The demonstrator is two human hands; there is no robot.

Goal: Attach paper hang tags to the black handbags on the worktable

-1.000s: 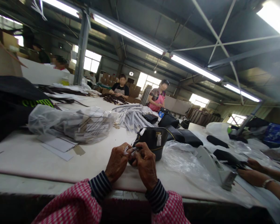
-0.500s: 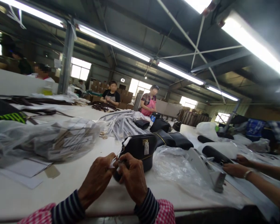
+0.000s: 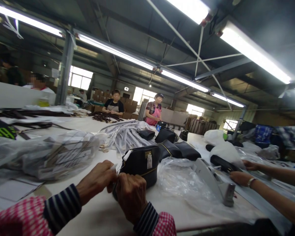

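Note:
A black handbag point(image 3: 135, 165) stands on the white table in front of me, with a gold clasp, a front zipper and white wrap on the ring at its upper left corner. My left hand point(image 3: 98, 178) is closed at the bag's left side, pinching a small white piece point(image 3: 118, 166) that looks like a tag or wrap. Right beside it, my right hand point(image 3: 132, 193) is closed in front of the bag's lower left part, knuckles toward me. Its fingertips and whatever they grip are hidden.
Crumpled clear plastic point(image 3: 177, 180) and a grey tape dispenser-like device point(image 3: 217, 183) lie to the right. A co-worker's hands point(image 3: 243, 178) handle a black item there. More black bags point(image 3: 169, 149) and wrapped straps point(image 3: 127, 132) lie behind; a plastic-covered bundle point(image 3: 64, 154) is at left.
My right hand has turned so its knuckles face me and moved lower. The left hand has shifted a little left. The whole view has shifted slightly.

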